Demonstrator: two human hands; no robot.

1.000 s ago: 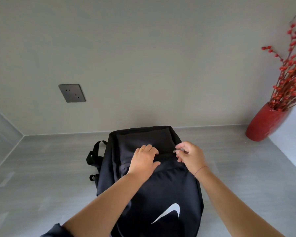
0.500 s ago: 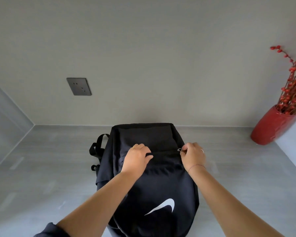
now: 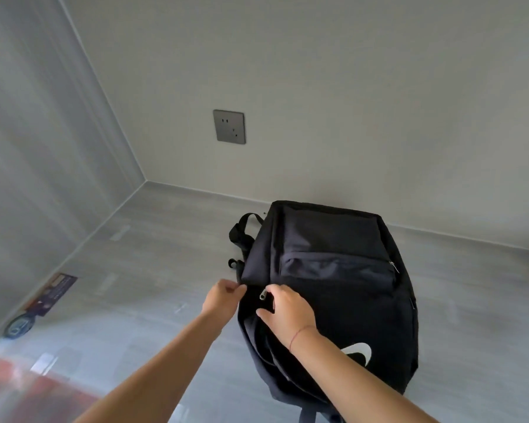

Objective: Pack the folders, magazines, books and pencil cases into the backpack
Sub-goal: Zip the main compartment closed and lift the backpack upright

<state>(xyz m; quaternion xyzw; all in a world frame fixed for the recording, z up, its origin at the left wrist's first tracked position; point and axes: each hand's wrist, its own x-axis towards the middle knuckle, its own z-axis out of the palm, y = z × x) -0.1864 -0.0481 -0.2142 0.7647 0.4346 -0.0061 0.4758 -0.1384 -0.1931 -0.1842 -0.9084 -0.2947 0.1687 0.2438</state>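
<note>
Grey surface | L hand pinches backpack L edge | R hand pinches zip

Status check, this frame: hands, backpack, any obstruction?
Left hand pinches backpack edge. Right hand grips fabric beside zipper pull. Side opening looks unzipped below. No obstruction seen.

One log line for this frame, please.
backpack: lying flat, logo up | left hand: pinches backpack's edge | right hand: at zipper pull, grip unclear
</note>
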